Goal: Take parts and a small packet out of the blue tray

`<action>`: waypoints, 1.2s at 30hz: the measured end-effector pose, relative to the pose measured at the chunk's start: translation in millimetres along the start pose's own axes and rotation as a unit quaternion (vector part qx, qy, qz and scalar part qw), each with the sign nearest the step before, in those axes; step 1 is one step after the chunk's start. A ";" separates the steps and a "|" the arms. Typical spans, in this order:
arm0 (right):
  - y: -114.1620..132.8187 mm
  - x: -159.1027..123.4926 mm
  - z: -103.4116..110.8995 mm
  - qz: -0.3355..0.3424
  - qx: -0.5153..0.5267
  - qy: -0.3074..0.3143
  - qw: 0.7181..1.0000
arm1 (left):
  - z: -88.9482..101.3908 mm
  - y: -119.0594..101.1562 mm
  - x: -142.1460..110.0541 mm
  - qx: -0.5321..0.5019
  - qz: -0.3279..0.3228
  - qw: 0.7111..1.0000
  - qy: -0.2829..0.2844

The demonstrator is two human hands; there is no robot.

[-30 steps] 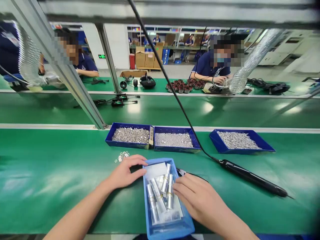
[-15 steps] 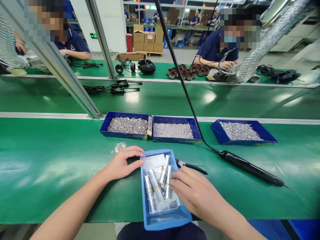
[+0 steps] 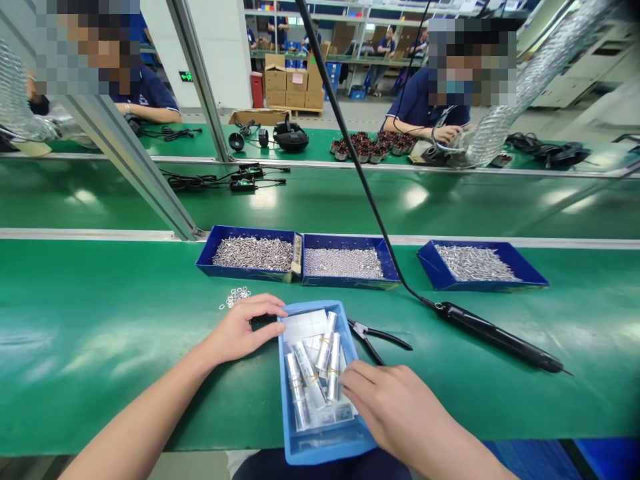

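Along the near edge of a glossy green surface (image 3: 110, 280), a light-blue, rectangular plastic tray (image 3: 320, 443) stands between the two hands, its long axis running away from the person, the far end leaning slightly left. Inside, a slim silver cylinder bound with a yellowish band (image 3: 334, 367) lies nearest the tray's right wall, roughly in line with that axis; the right hand (image 3: 387, 400) is clearly the nearer one to it. That hand reaches over the right wall with its fingers bent and close together, tips at or just beside the cylinder; whether they pinch it, I cannot tell. The left hand (image 3: 245, 330) is partly open, thumb spread from the fingers, their tips against the tray's far left rim; it has hold of nothing loose.

More such banded cylinders (image 3: 299, 390) lie to the left in the tray. Just right of it rest black-handled metal pliers (image 3: 390, 337), and farther right a black, pen-shaped corded tool (image 3: 500, 337). Beyond are three dark-blue bins of small silvery parts (image 3: 240, 272) and a scatter of small pale rings (image 3: 235, 297).

Across the room, co-workers in dark-blue shirts (image 3: 415, 100) sit near a ribbed silver duct (image 3: 530, 93), with stacked cardboard boxes (image 3: 295, 80) behind.
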State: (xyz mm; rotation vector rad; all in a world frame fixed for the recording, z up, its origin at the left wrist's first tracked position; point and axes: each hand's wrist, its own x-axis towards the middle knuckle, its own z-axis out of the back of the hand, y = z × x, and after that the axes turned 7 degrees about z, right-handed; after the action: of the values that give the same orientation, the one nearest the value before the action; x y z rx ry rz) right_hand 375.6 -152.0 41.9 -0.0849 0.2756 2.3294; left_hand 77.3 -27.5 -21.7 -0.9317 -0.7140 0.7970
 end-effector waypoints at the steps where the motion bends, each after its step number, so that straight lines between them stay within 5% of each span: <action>1: -0.8 1.7 1.6 -0.003 0.002 -0.003 1.000 | -0.2 0.1 -0.2 0.000 0.001 1.000 -0.001; 7: 8.7 18.2 5.1 0.006 -0.003 -0.066 0.998 | -0.3 -0.3 -0.1 0.000 -0.002 1.000 -0.001; 14: 26.0 24.6 -4.5 0.050 0.042 -0.055 0.996 | 0.1 -3.3 0.0 -0.003 0.001 1.000 0.001; 18: 17.2 36.0 -0.8 0.020 0.021 -0.132 0.991 | 0.1 -2.2 0.3 0.003 0.000 1.000 0.001; 22: 5.1 53.2 5.0 -0.006 -0.020 -0.128 0.992 | 1.3 -1.2 -0.6 0.006 -0.007 1.000 0.004; 28: -8.9 45.8 18.7 -0.151 -0.024 -0.212 0.965 | 3.7 -4.0 -1.5 0.023 -0.015 1.000 0.014; 36: 21.3 33.1 -10.1 -0.155 0.065 -0.161 0.973 | 6.2 -12.2 -4.0 0.056 -0.011 0.998 0.013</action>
State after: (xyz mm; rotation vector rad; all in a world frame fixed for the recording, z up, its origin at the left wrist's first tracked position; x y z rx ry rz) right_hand 337.0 -145.5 30.9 0.2926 0.2311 1.9713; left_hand 73.6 -32.7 -9.0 -0.8306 -0.6500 0.7965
